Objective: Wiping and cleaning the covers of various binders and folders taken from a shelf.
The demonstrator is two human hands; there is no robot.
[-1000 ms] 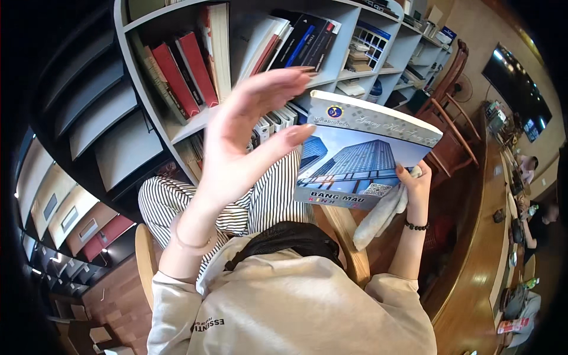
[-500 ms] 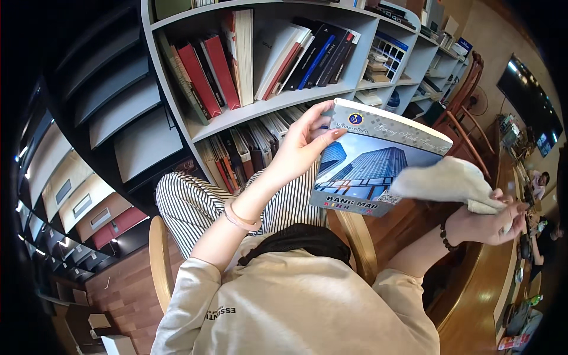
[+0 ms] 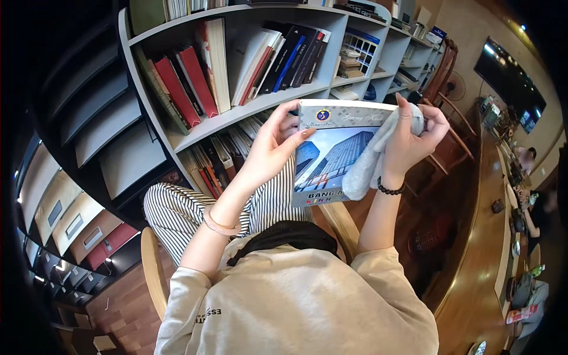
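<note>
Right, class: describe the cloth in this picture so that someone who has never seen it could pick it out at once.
Start at the grey bookshelf and come down to the glossy book with a skyscraper on its cover, held up in front of it. The pale grey soft cloth is bunched in the right hand against that cover, the only fabric among hard books.

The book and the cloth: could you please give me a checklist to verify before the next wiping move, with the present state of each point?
1. Left hand grips the book at its left edge: ok.
2. Right hand holds the grey cloth: ok.
3. Cloth touches the cover's right side: ok.
4. Cover faces the person, upright: ok.
5. Book clear of the bookshelf: ok.
6. Dust left on the cover: cannot tell.
</note>
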